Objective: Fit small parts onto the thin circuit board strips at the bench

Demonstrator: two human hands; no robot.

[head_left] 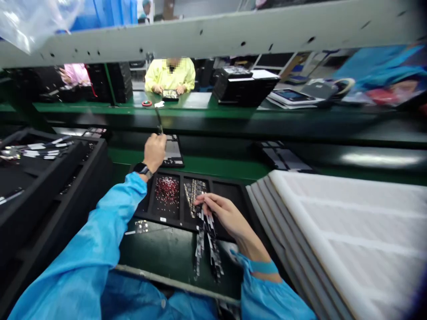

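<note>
My left hand [155,152], with a dark watch on its wrist, is closed and reaches toward the back of the bench. A thin dark strip [159,119] sticks up from its fingers; its exact kind is not clear. My right hand [222,213] pinches a bundle of black and white strips [210,249], which hangs down over the green bench top. Beneath its fingertips lies a black compartment tray [182,218]. One compartment holds many tiny red and silver parts [167,190], and another holds rows of small metallic parts [192,191].
Stacked white and grey foam trays [350,222] rise at the right. Black bins [90,173] with more strips [43,149] stand at the left. Flat panels [173,151] lie under the green shelf [207,118]. A white beam [213,33] crosses above; a person in yellow [170,75] sits opposite.
</note>
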